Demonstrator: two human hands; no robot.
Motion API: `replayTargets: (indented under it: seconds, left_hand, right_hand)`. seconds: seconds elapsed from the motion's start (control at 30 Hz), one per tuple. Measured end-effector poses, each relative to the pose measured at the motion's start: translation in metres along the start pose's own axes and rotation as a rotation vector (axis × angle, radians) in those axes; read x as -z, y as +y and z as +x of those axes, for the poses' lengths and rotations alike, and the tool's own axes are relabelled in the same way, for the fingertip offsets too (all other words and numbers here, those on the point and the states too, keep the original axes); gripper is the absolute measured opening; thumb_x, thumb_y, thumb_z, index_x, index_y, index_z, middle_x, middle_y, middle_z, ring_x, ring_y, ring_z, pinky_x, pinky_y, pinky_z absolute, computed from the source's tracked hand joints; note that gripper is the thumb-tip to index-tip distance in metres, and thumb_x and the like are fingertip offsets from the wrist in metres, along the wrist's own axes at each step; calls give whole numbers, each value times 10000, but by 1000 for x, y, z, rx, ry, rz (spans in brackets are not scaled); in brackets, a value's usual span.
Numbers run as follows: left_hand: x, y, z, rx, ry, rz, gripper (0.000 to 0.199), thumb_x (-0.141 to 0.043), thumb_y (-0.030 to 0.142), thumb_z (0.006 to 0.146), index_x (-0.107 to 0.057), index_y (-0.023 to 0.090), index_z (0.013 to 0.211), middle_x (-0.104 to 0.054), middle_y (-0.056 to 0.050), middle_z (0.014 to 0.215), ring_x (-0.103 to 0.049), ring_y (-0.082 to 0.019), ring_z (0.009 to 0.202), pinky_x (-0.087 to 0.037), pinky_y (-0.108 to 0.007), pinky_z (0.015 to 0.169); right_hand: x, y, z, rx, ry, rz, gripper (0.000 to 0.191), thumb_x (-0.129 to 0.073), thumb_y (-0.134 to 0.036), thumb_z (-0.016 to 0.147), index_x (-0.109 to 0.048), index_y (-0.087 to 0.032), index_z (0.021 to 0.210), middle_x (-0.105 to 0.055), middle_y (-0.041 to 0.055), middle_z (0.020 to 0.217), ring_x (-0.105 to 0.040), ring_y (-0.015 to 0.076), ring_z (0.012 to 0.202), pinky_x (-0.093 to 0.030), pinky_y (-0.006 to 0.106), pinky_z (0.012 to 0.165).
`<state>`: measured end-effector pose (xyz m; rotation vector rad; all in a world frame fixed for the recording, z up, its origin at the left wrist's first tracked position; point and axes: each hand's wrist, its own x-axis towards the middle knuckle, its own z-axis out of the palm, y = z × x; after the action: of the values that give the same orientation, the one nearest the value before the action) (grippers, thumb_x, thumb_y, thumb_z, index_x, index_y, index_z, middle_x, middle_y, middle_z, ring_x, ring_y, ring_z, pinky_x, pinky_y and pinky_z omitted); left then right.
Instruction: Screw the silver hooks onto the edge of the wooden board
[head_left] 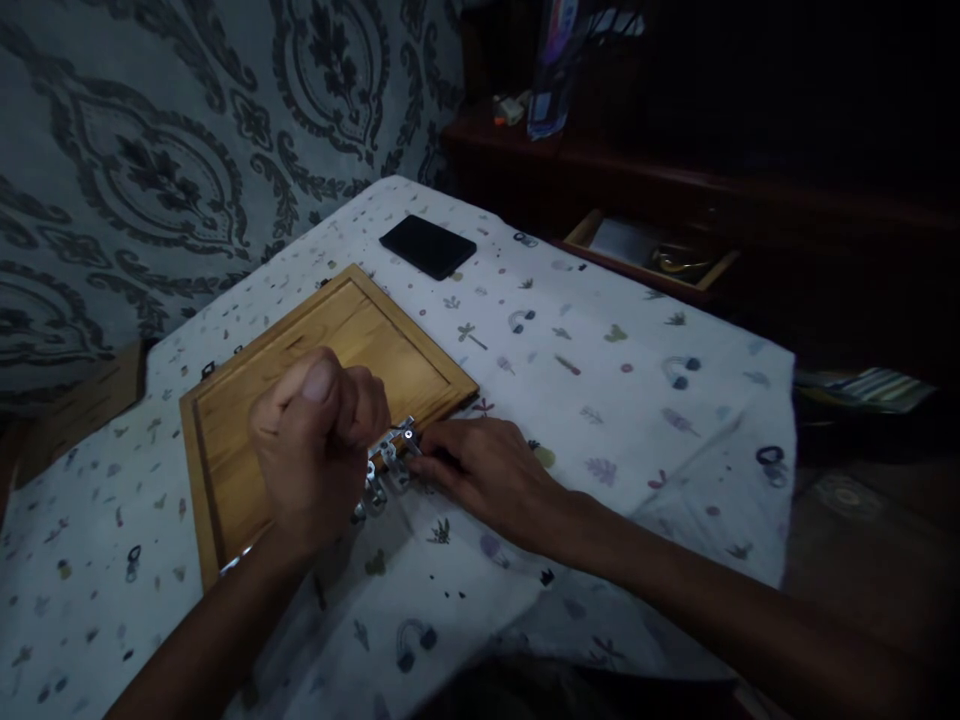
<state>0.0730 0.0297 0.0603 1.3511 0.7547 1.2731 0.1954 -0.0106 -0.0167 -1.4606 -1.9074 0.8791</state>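
A wooden panel (375, 310) with a raised frame lies at an angle on the table. Along its near edge runs a silvery metal fitting (388, 453) with several small bracket-like parts and round heads. My left hand (319, 440) is closed in a fist above the panel, thumb on top, just left of the fitting. Whatever is inside that fist is hidden. From the right, my right hand (480, 470) pinches the end of the metal fitting between bent fingers. The fingertips are partly in shadow.
The table wears a white patterned cloth (592, 410). A black phone (428, 246) lies beyond the panel. Behind stands a dark cabinet with an open drawer (645, 250) and a clear bottle (550, 90). A patterned wall covering (150, 170) rises at left, near a brown cardboard piece (86, 410).
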Motion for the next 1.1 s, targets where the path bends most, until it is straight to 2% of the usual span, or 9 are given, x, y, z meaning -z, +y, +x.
replayTargets:
  seconds: [0.2,0.37,0.47,0.6,0.73,0.87,1.0,1.1]
  left_hand:
    - [-1,-2,-1,11,0,-9,483,-645,321,807,-294,167,513,-220,51,444,-258,-60,401,-222,-242,413]
    - [-1,-2,1,53,22,-8,440,-587,253,814,-288,169,502,-202,47,439,-243,-67,400,-207,-247,412]
    - [-2,-1,2,56,45,4,419,-559,204,807,-278,171,499,-190,46,447,-232,-70,403,-199,-249,413]
    - [-4,-3,7,82,10,-40,454,-596,215,787,-255,169,491,-176,54,444,-212,-56,392,-181,-236,401]
    - [-2,-4,16,173,-144,-133,499,-631,233,771,-217,169,500,-123,69,449,-170,-32,359,-152,-208,366]
    - [4,-3,27,262,-372,-136,562,-656,279,787,-199,167,480,-97,75,444,-143,-15,339,-129,-176,339]
    - [10,-3,35,308,-599,-101,609,-669,359,808,-196,171,473,-135,64,446,-149,-20,360,-140,-183,353]
    - [11,-2,38,330,-652,-32,633,-672,416,796,-193,182,454,-141,58,448,-150,-35,371,-151,-205,359]
  right_hand:
    - [0,0,0,1,3,-1,158,-621,-253,903,-681,-162,788,-679,5,688,-564,123,609,-337,242,587]
    - [0,-1,0,-6,-1,22,158,-610,-249,909,-683,-163,798,-688,6,717,-586,123,630,-351,240,598]
    - [1,-2,0,-12,-7,3,181,-620,-263,907,-671,-161,766,-661,-2,670,-570,123,605,-340,239,589]
    - [0,-2,1,-6,-7,-26,189,-622,-252,905,-653,-163,741,-653,-6,648,-556,120,581,-317,234,568]
    - [0,-2,1,-11,-18,-49,206,-605,-265,914,-651,-165,740,-669,2,671,-578,135,614,-331,239,582]
    - [-1,0,2,-24,-29,-47,237,-596,-319,926,-656,-157,764,-693,20,717,-620,160,671,-357,251,607]
    - [-1,1,1,9,-18,-38,228,-600,-311,926,-651,-156,766,-681,12,687,-604,146,627,-358,246,590]
    - [-2,2,0,13,-5,-41,214,-612,-304,918,-653,-160,765,-677,7,677,-602,144,626,-358,243,590]
